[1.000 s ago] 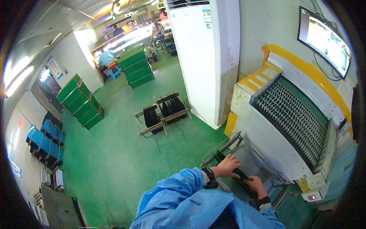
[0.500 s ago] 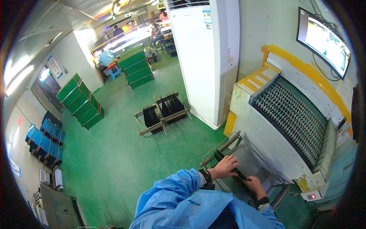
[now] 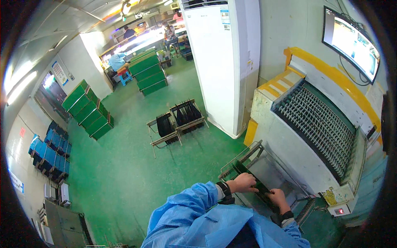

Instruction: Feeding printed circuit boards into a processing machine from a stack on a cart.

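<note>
My left hand (image 3: 245,182) has its fingers curled down on the top edge of a thin dark green panel (image 3: 240,168). Farther along and nearer my body, my right hand (image 3: 278,199) is closed at the same row of panels, thumb and fingers on an edge. The panels stand on edge in a wire-and-rail metal rack (image 3: 253,152) at the front of the machine. Whether one panel or several lie in my fingers is hidden. Both wrists carry dark bands over blue sleeves.
Close on the right stands a white machine (image 3: 275,138) with a slanted bed of rollers (image 3: 318,128). A tall white air conditioner (image 3: 219,62) is beyond it. Two floor racks of dark panels (image 3: 175,122), green stacks (image 3: 89,109) and blue stacks (image 3: 49,151) stand leftward. People sit far back.
The fingers of my left hand were spread over the panels and are now curled in. My right hand has barely moved.
</note>
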Demonstrator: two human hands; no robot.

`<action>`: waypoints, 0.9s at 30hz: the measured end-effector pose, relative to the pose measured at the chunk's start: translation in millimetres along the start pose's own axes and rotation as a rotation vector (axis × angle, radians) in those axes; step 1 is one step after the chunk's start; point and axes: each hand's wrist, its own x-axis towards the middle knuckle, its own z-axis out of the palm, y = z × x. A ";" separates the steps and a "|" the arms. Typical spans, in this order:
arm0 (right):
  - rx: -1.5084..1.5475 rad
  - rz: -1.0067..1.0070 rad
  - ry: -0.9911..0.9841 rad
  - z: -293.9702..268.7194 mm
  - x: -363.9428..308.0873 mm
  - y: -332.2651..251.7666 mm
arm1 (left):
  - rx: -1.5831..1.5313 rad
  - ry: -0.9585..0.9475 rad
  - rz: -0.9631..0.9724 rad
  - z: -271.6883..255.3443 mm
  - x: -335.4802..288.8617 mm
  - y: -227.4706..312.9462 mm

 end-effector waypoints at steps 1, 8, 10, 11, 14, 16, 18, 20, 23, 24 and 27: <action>-0.002 -0.014 0.014 0.4 -2.3 -3.3 | 0.013 -0.060 -0.037 -0.7 2.0 0.9; -0.061 -0.090 0.020 -1.4 -14.2 -10.9 | 0.000 -0.334 -0.132 -23.7 15.1 11.2; -0.104 -0.121 0.001 -8.5 -19.4 -21.5 | -0.032 -0.382 -0.199 -32.5 14.3 14.2; -0.148 -0.151 0.018 -9.3 -19.7 -25.5 | -0.047 -0.408 -0.232 -36.0 13.8 15.2; -0.248 -0.188 0.041 -18.6 -21.1 -44.8 | -0.061 -0.430 -0.293 -38.7 14.8 15.5; -0.270 -0.149 0.021 -46.6 -27.6 -76.5 | -0.077 -0.374 -0.290 -24.1 10.8 5.0; -0.297 -0.148 0.071 -70.7 -32.6 -91.8 | -0.063 -0.380 -0.279 -24.3 13.1 3.6; -0.315 -0.139 0.091 -100.0 -41.0 -110.6 | -0.018 -0.447 -0.276 -43.7 15.0 14.4; -0.303 -0.144 0.103 -145.1 -57.8 -137.6 | -0.053 -0.464 -0.284 -54.4 13.8 18.6; -0.273 -0.158 0.124 -154.4 -62.4 -140.7 | -0.050 -0.453 -0.288 -52.3 13.8 17.8; -0.260 -0.134 0.175 -172.8 -71.6 -135.9 | -0.044 -0.433 -0.290 -48.5 16.8 16.4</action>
